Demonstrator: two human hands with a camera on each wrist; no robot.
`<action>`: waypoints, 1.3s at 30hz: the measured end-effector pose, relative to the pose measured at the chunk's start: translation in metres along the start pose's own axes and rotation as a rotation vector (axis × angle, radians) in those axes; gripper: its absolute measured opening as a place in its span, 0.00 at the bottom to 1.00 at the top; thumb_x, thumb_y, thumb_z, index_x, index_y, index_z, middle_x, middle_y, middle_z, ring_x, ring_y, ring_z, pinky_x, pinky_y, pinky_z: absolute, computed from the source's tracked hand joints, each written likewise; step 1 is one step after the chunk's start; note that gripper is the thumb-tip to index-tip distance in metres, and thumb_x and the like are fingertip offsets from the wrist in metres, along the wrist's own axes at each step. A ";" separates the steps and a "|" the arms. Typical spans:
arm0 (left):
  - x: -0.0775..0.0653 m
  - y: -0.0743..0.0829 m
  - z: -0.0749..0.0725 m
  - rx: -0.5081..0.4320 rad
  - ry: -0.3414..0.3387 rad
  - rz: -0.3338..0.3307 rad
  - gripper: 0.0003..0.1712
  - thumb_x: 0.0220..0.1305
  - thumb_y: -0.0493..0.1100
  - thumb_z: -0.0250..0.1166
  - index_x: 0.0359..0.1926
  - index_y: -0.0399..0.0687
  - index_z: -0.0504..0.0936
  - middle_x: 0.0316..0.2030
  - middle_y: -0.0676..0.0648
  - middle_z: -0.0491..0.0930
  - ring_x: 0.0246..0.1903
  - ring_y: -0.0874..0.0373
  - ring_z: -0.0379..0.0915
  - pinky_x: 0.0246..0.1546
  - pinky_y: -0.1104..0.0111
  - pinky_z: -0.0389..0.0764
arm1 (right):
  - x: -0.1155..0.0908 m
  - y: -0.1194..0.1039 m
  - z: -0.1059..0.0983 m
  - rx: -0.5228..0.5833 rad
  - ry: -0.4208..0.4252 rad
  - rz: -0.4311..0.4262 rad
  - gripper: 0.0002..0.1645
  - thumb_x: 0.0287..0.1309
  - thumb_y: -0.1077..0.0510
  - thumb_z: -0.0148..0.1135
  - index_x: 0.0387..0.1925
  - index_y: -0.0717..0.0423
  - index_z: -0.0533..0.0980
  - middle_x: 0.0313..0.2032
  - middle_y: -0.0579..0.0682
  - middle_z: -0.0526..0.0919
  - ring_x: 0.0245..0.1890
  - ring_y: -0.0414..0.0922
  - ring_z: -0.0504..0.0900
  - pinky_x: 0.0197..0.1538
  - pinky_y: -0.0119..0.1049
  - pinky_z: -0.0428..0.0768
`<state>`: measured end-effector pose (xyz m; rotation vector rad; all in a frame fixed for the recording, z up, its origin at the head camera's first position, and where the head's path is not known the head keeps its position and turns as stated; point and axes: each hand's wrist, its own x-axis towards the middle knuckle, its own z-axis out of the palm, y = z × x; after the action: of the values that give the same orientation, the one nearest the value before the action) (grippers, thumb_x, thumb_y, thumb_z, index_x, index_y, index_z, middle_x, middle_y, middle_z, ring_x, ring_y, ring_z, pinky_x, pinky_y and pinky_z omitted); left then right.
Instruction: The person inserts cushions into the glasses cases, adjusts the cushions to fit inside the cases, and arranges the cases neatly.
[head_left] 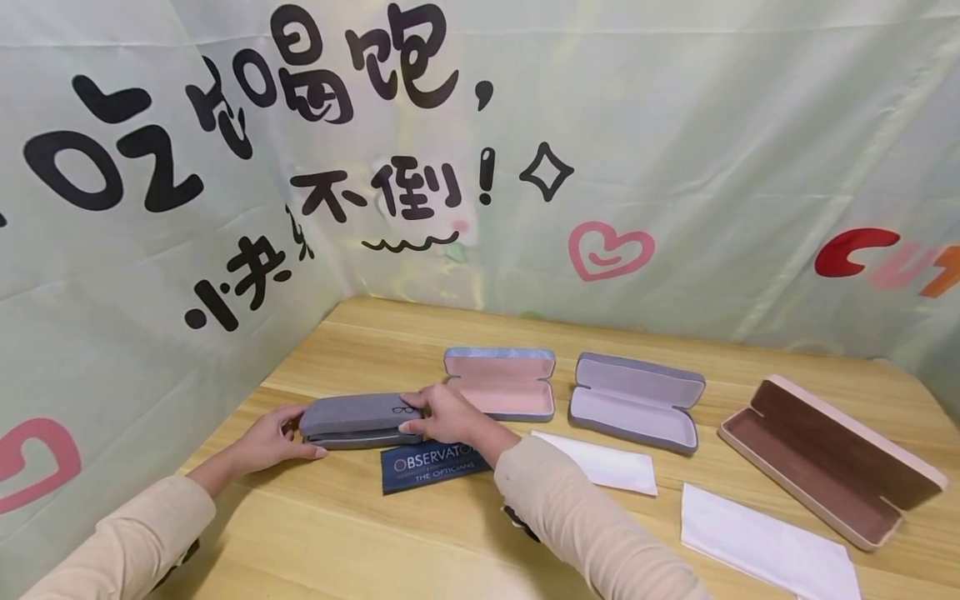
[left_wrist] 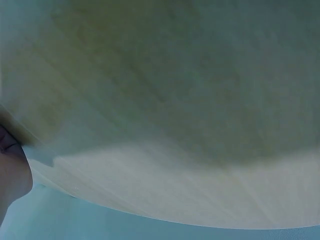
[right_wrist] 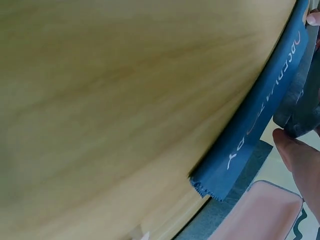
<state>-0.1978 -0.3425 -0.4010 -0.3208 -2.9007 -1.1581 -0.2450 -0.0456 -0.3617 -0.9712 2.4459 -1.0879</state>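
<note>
A grey glasses case lies at the left of the table, its lid slightly raised above the base, with a small glasses emblem on its right end. My left hand holds the left end, thumb low at the front and fingers behind. The right hand grips the right end of the lid. In the right wrist view the case and my right thumb show at the edge. Just in front of the case is a dark blue printed cloth, partly behind the right arm. The left wrist view has only a bit of hand.
Behind the right hand stands an open case with pink lining. Right of it are an open lilac-lined case and an open brown-lined case. White cloths lie before them. Fabric walls border the table.
</note>
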 end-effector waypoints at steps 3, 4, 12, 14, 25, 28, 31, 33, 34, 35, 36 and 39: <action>0.000 0.002 -0.001 0.011 -0.001 -0.004 0.37 0.44 0.45 0.74 0.54 0.32 0.73 0.40 0.43 0.74 0.34 0.65 0.60 0.33 0.77 0.66 | 0.000 -0.002 0.001 -0.049 0.012 0.004 0.32 0.57 0.54 0.62 0.62 0.57 0.65 0.51 0.56 0.77 0.11 0.37 0.61 0.20 0.25 0.63; 0.000 0.003 -0.001 0.013 0.000 -0.007 0.37 0.44 0.45 0.74 0.54 0.32 0.73 0.40 0.43 0.74 0.33 0.65 0.60 0.32 0.77 0.66 | 0.000 -0.003 0.001 -0.053 0.014 0.006 0.32 0.57 0.54 0.62 0.62 0.58 0.65 0.53 0.56 0.76 0.10 0.37 0.61 0.20 0.25 0.63; 0.001 0.006 -0.001 0.018 0.010 -0.003 0.37 0.44 0.44 0.74 0.54 0.31 0.73 0.39 0.43 0.73 0.33 0.64 0.60 0.30 0.77 0.65 | -0.001 -0.003 0.002 -0.106 0.037 0.012 0.33 0.56 0.55 0.63 0.62 0.58 0.66 0.63 0.60 0.67 0.16 0.36 0.70 0.26 0.24 0.67; 0.001 0.007 -0.001 0.014 0.011 -0.006 0.36 0.44 0.44 0.74 0.53 0.31 0.73 0.38 0.44 0.72 0.32 0.65 0.60 0.30 0.76 0.65 | -0.001 -0.002 0.003 -0.119 0.044 0.013 0.33 0.56 0.54 0.63 0.61 0.58 0.66 0.63 0.62 0.66 0.20 0.37 0.73 0.28 0.25 0.68; 0.002 0.007 0.000 0.030 0.001 -0.032 0.38 0.43 0.45 0.75 0.53 0.30 0.72 0.36 0.44 0.72 0.31 0.64 0.60 0.30 0.76 0.65 | -0.003 -0.002 0.006 -0.163 0.049 0.032 0.33 0.55 0.54 0.64 0.61 0.57 0.66 0.64 0.63 0.64 0.58 0.51 0.74 0.46 0.30 0.74; 0.002 0.008 0.000 0.036 -0.001 -0.023 0.38 0.43 0.46 0.75 0.53 0.29 0.72 0.36 0.44 0.72 0.31 0.65 0.60 0.29 0.77 0.65 | -0.002 -0.002 0.007 -0.176 0.051 0.040 0.33 0.54 0.54 0.65 0.61 0.57 0.66 0.64 0.63 0.64 0.59 0.52 0.72 0.47 0.30 0.74; 0.002 0.008 -0.001 0.037 0.001 -0.016 0.37 0.43 0.45 0.75 0.52 0.29 0.72 0.35 0.45 0.71 0.30 0.66 0.60 0.29 0.77 0.65 | -0.002 -0.002 0.008 -0.186 0.055 0.042 0.33 0.54 0.54 0.65 0.61 0.56 0.66 0.64 0.63 0.63 0.57 0.53 0.74 0.45 0.30 0.74; 0.003 0.008 -0.001 0.041 0.001 -0.019 0.37 0.43 0.45 0.74 0.52 0.29 0.72 0.35 0.45 0.71 0.30 0.65 0.61 0.29 0.77 0.66 | -0.002 -0.002 0.008 -0.202 0.060 0.030 0.33 0.54 0.54 0.65 0.61 0.57 0.67 0.64 0.64 0.64 0.57 0.53 0.74 0.45 0.30 0.74; 0.003 0.008 -0.001 0.046 0.001 -0.024 0.38 0.43 0.45 0.74 0.52 0.29 0.71 0.36 0.44 0.71 0.31 0.65 0.61 0.29 0.77 0.66 | -0.002 -0.002 0.008 -0.204 0.059 0.024 0.33 0.54 0.54 0.65 0.60 0.57 0.67 0.63 0.64 0.65 0.58 0.53 0.73 0.46 0.30 0.75; 0.002 0.009 -0.001 0.048 0.000 -0.030 0.38 0.42 0.46 0.74 0.52 0.29 0.71 0.36 0.44 0.71 0.32 0.64 0.61 0.30 0.77 0.66 | -0.001 -0.003 0.008 -0.210 0.057 0.020 0.33 0.54 0.55 0.65 0.60 0.58 0.67 0.63 0.64 0.65 0.58 0.53 0.73 0.46 0.31 0.75; 0.002 0.009 -0.001 0.051 -0.003 -0.037 0.39 0.42 0.46 0.74 0.53 0.28 0.71 0.37 0.44 0.71 0.32 0.63 0.62 0.31 0.77 0.66 | -0.001 -0.003 0.009 -0.214 0.055 0.015 0.33 0.54 0.55 0.65 0.60 0.58 0.67 0.63 0.65 0.65 0.57 0.53 0.74 0.47 0.31 0.75; 0.000 0.010 -0.001 0.049 -0.004 -0.054 0.39 0.42 0.46 0.74 0.53 0.28 0.70 0.37 0.44 0.71 0.33 0.62 0.62 0.31 0.77 0.67 | -0.001 -0.005 0.010 -0.199 0.043 0.010 0.32 0.55 0.57 0.65 0.61 0.59 0.67 0.63 0.66 0.64 0.36 0.46 0.83 0.42 0.28 0.75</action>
<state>-0.1964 -0.3363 -0.3936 -0.2459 -2.9537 -1.0922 -0.2369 -0.0524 -0.3649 -1.0005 2.6299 -0.8837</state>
